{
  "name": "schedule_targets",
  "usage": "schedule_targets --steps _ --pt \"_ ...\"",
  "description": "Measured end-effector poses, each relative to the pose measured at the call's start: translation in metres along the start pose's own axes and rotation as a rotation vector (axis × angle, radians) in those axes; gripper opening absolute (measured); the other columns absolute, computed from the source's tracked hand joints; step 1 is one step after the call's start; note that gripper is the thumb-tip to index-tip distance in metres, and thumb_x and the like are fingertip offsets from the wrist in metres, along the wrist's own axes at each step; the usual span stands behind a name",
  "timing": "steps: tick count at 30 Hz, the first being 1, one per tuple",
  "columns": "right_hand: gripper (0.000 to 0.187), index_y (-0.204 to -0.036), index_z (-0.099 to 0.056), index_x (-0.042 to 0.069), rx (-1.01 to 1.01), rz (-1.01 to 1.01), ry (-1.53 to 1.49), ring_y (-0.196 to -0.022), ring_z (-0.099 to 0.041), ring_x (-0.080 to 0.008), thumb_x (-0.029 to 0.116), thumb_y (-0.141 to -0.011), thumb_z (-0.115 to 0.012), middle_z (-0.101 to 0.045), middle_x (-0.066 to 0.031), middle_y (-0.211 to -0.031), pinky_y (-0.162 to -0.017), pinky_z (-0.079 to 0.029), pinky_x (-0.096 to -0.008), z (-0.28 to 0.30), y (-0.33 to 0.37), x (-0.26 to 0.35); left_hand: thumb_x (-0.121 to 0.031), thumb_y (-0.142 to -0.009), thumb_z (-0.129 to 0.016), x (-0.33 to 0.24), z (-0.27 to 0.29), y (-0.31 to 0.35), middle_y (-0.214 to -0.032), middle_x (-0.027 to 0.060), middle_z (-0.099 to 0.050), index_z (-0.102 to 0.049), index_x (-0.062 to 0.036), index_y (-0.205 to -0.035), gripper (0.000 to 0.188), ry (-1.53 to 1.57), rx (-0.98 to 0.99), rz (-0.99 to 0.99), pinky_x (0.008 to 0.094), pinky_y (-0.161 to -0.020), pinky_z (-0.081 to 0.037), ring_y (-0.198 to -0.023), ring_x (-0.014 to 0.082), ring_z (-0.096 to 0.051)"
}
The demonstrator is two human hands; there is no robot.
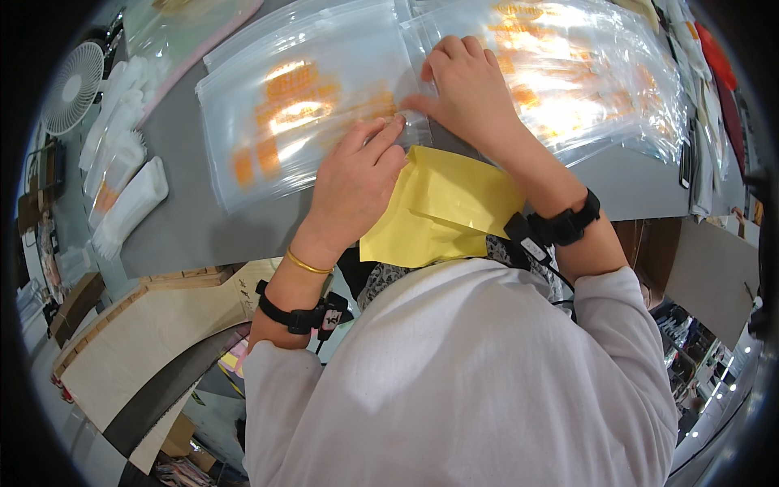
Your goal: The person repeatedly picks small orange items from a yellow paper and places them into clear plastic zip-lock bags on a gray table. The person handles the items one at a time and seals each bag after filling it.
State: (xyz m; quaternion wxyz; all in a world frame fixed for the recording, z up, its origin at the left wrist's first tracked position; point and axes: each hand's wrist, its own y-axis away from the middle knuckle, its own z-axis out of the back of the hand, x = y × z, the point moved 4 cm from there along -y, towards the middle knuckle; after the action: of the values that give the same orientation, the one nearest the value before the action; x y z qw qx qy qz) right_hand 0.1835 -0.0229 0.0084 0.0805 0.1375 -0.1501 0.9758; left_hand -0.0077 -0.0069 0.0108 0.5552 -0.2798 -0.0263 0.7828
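A stack of clear plastic bags with orange print (243, 105) lies on the table at centre left. My left hand (357, 174) rests at its near right corner, fingers drawn together on the edge of the top bag. A second, larger pile of clear bags with orange print (600, 81) spreads to the right, shiny with glare. Over the seam between the two piles is my right hand (471, 93), its fingers bent and its thumb apart, the thumb tip close to my left fingertips. A creased yellow sheet (446, 203) hangs over the table's near edge, below both hands.
The grey table (178, 219) runs under the bags. At its left edge lie rolled white bundles in clear wrap (130, 203), with a white fan (73, 88) beyond. A curved wooden board (154, 341) stands low on the left. Brown cardboard (653, 252) is at the right.
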Motion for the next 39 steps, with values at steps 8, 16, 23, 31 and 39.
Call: schedule_targets --steps 8,16,23,31,39 --pt "0.030 -0.085 -0.076 0.003 -0.058 -0.107 -0.186 -0.102 -0.061 -0.0324 0.031 -0.084 -0.087 -0.070 -0.0088 -0.105 -0.091 -0.052 -0.0429 -0.030 -0.021 -0.014 -0.013 -0.092 -0.073 0.001 0.005 0.004 -0.134 0.0133 -0.070 -0.065 -0.0003 -0.097 0.016 0.075 -0.005 0.003 0.0450 -0.105 -0.054 -0.128 0.0343 -0.061" --pt "0.015 -0.100 -0.079 0.007 -0.183 0.140 0.005 -0.102 -0.069 -0.0314 0.017 -0.098 -0.068 -0.074 -0.0057 -0.107 -0.086 -0.056 -0.0427 -0.001 -0.014 -0.020 -0.007 -0.097 -0.069 -0.005 0.003 0.011 -0.132 0.0125 -0.072 -0.066 0.0011 -0.098 0.009 0.044 -0.008 0.033 0.0448 -0.103 -0.054 -0.129 0.0350 -0.061" --pt "0.030 -0.125 -0.075 0.012 -0.031 -0.372 0.014 -0.108 -0.073 -0.0313 0.029 -0.104 -0.063 -0.077 -0.0079 -0.118 -0.092 -0.057 -0.0443 0.036 -0.015 -0.211 -0.015 -0.105 -0.067 0.017 0.002 0.022 -0.096 0.0071 -0.074 -0.067 -0.0009 -0.092 0.020 0.385 0.081 0.620 0.0306 -0.079 -0.053 -0.089 0.0172 -0.066" --pt "0.017 -0.113 -0.076 0.008 -0.126 0.084 -0.524 -0.085 -0.071 -0.0174 0.017 -0.099 -0.076 -0.074 -0.0051 -0.097 -0.074 -0.056 -0.0323 0.080 0.035 -0.056 -0.030 -0.115 -0.057 -0.002 -0.025 -0.007 -0.090 -0.0067 -0.066 -0.072 -0.0021 -0.104 0.034 1.238 -0.297 0.903 0.0234 -0.070 -0.047 -0.076 0.0025 -0.053" --pt "0.010 -0.092 -0.079 0.013 -0.300 0.226 -0.248 -0.091 -0.065 -0.0173 0.015 -0.082 -0.079 -0.066 0.0025 -0.095 -0.061 -0.056 -0.0326 0.062 0.050 0.034 -0.031 -0.115 -0.055 -0.015 -0.019 -0.004 -0.107 -0.0037 -0.069 -0.074 -0.0019 -0.114 0.034 1.425 -0.286 0.882 0.0212 -0.088 -0.046 -0.100 0.0016 -0.056"
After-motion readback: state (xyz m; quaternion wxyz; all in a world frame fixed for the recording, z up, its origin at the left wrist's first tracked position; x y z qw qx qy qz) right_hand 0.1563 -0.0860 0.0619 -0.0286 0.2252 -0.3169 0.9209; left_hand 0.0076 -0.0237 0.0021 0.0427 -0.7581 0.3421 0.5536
